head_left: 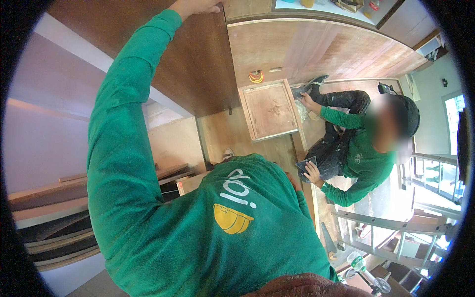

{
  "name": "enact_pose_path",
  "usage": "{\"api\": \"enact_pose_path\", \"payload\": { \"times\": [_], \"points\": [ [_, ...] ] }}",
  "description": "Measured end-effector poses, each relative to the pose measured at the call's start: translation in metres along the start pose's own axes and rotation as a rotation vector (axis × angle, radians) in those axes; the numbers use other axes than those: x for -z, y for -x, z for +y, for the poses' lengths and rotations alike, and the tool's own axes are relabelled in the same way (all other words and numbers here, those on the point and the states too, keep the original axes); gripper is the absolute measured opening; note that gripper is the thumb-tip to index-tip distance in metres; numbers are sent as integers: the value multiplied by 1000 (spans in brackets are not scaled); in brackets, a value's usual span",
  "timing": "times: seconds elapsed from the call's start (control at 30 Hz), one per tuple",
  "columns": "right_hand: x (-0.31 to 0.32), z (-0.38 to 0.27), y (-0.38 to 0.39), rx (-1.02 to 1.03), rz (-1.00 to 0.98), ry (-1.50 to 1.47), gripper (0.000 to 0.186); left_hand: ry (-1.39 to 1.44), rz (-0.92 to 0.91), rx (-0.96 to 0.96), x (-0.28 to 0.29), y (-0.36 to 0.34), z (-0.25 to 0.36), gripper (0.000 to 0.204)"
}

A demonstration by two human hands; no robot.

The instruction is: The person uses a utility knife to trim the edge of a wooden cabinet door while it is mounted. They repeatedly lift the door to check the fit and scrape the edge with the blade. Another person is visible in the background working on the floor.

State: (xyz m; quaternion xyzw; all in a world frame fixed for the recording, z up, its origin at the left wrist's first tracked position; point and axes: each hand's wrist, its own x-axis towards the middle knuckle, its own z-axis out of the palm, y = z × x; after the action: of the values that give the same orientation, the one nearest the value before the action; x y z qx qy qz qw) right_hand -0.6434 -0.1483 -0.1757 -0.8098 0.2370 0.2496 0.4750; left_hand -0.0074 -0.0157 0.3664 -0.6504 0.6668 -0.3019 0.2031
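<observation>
My left arm, in a green sleeve, stretches up to the top of the head view. There my left hand (198, 6) is closed at the edge of a large dark brown wooden panel (198, 64); the frame's top cuts off part of the hand. A patch of skin beside my torso seems to be my right hand (295, 182), mostly hidden by my body, its fingers out of sight. Beyond my torso, a pale wooden box-like frame (269, 110) stands on the wood floor (222, 133) near the panel's lower edge.
A co-worker (368, 153) in green sits at the right, one hand on a dark flat plate (306, 167). Aluminium ladders (396, 222) stand behind. Boards (49, 198) are stacked at the left. A yellow-orange roll (256, 76) lies by the plywood panel (316, 47); bottles (371, 7) stand above.
</observation>
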Motion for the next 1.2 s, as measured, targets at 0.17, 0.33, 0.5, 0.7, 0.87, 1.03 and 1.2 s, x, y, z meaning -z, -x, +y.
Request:
{"api": "enact_pose_path", "payload": {
  "times": [0.17, 0.33, 0.5, 0.7, 0.87, 1.03, 1.2],
  "points": [
    [0, 2, 5, -1, -9, 23, 48, -56, 51, -85, -27, 10, 27, 38],
    [0, 2, 11, 0, -21, 47, 46, -5, 133, -15, -26, 13, 44, 33],
    [-4, -1, 16, 7, -38, 67, 45, 44, 229, -5, -27, 15, 48, 26],
    [-14, 0, 23, 6, -26, 66, 44, -16, 32, 39, -26, 4, 63, 21],
    [-25, 4, 24, 19, 14, 49, 43, -28, -111, 167, -28, -10, 80, 27],
    [-25, 12, 20, 70, 41, 78, 43, -244, -267, 230, -64, 10, 104, 52],
    [32, 50, 6, 174, 370, 303, 43, -102, -390, 231, 0, 1, 149, 33]
  ]
}}
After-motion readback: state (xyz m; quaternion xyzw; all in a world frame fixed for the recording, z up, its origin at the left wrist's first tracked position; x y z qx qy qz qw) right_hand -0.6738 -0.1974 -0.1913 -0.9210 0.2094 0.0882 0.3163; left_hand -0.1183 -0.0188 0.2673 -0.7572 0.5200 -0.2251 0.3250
